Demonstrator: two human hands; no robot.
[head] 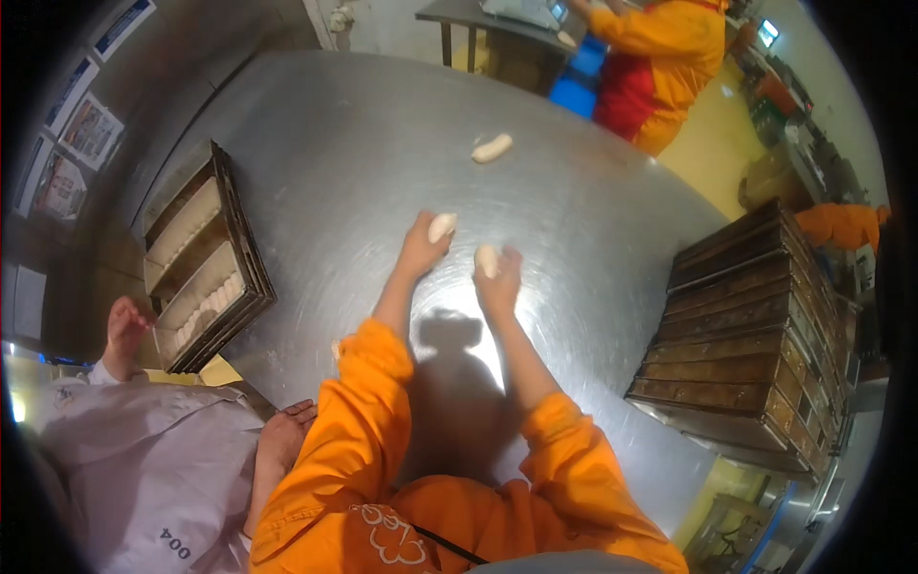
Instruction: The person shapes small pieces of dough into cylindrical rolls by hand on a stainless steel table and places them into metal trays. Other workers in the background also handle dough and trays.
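Observation:
My left hand [419, 251] holds a small pale piece of dough [443, 227] with the fingers curled about it. In my right hand [500, 288], slightly nearer to me, is a second dough piece [487, 260]; the fingertips are blurred. Both hands are over the middle of a shiny steel table [344, 143]. Farther out, beyond my hands, a short dough roll [492, 148] lies alone on the metal. A bright lamp reflection and my shadow fall between my forearms.
At the left, stacked baking pans [237, 287] hold rows of dough pieces. A co-worker in white [158, 459] stands close on my left. Stacked tins [717, 330] stand at the right edge. Across the table, a person in orange [660, 43] works near a scale [527, 11].

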